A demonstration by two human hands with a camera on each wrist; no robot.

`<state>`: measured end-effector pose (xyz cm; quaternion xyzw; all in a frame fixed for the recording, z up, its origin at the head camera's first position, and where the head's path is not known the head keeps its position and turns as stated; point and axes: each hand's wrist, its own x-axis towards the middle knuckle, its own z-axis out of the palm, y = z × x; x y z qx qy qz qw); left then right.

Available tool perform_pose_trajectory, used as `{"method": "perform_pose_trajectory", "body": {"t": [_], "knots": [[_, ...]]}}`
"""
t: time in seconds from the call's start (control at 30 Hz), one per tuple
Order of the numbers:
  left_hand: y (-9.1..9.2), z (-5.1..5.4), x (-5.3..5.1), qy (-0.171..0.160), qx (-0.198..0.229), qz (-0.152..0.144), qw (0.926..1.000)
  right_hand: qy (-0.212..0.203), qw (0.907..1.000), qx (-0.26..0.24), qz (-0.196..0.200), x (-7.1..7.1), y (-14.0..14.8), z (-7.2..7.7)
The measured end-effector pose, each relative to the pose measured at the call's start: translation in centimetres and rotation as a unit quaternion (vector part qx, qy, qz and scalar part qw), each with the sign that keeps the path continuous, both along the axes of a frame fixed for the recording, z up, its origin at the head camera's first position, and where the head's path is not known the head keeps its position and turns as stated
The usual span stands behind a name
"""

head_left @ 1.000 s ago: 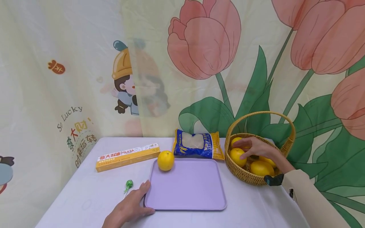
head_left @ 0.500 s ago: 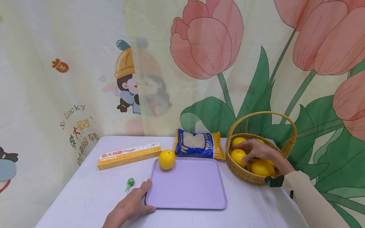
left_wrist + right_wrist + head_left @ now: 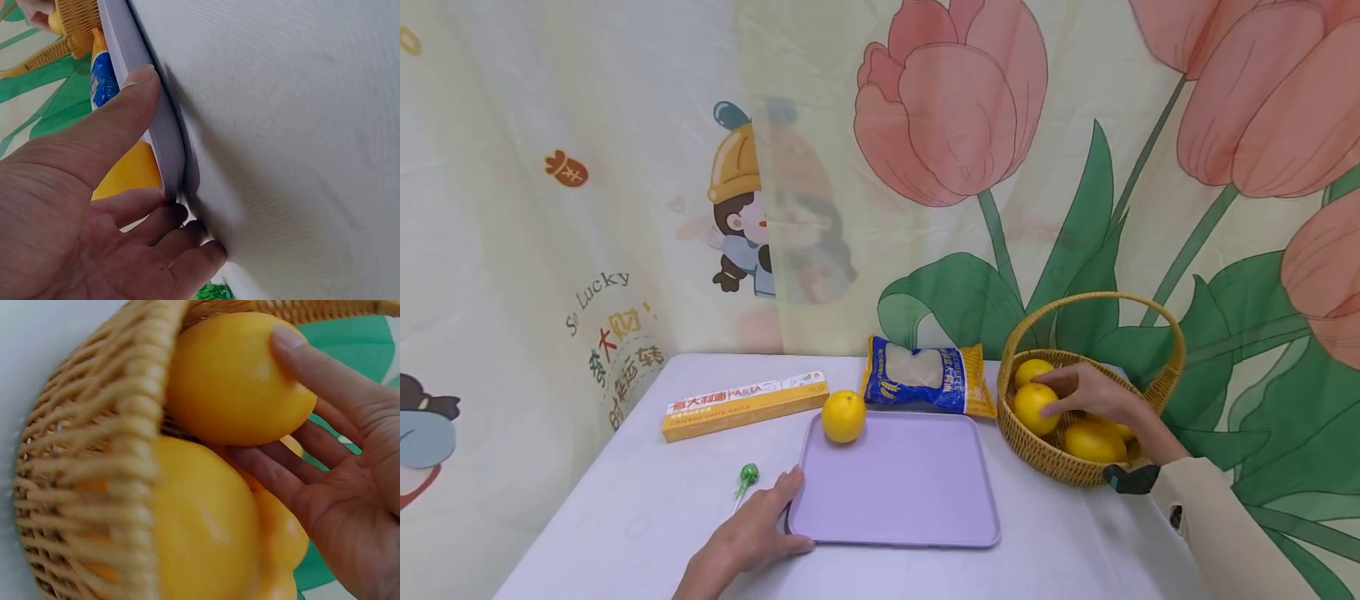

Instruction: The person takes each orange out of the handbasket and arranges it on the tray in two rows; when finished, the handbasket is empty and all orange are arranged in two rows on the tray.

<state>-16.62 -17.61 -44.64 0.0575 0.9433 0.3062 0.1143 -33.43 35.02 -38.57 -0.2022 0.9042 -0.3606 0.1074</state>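
My right hand (image 3: 1093, 396) is in the wicker basket (image 3: 1022, 446), gripping a round yellow fruit (image 3: 1036, 408) near its left side. In the right wrist view, the thumb lies on one side of that fruit (image 3: 240, 378) and the fingers curl round the other. A larger yellow fruit (image 3: 203, 519) lies beside it. My left hand (image 3: 748, 529) rests at the left front corner of the purple tray (image 3: 898, 483), thumb and fingers along its edge. Another yellow fruit (image 3: 843, 417) sits on the tray's back left corner.
A pasta box (image 3: 745, 408) lies behind and left of the tray. A blue and yellow bag (image 3: 925, 377) lies behind the tray, against the curtain. A green lollipop (image 3: 748, 477) is left of the tray. The basket's handle (image 3: 1097, 296) arches over the fruit.
My right fingers have closed round the fruit in the basket, which has risen slightly and shifted. The left hand remains at the tray's edge. The head view has turned a little to the left.
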Motion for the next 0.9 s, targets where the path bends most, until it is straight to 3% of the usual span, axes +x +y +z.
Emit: {"method": "perform_pose_trajectory", "body": {"t": [0.2, 0.4, 0.63, 0.9], "knots": [[0.1, 0.1, 0.0, -0.003, -0.003, -0.001, 1.0, 0.029, 0.9991, -0.01, -0.029, 1.1, 0.7, 1.6], [0.1, -0.5, -0.4, -0.015, -0.009, -0.001, 0.9999, 0.039, 0.9971, -0.041, -0.051, 2.4, 0.5, 3.2], [-0.5, -1.8, -0.9, -0.019, -0.017, -0.018, 0.9995, 0.081, 0.995, -0.054, -0.023, 4.3, -0.9, 5.8], [0.1, -0.3, -0.3, -0.01, -0.022, -0.004, 0.9997, 0.111, 0.988, -0.107, 0.008, 5.3, -4.8, 7.6]]}}
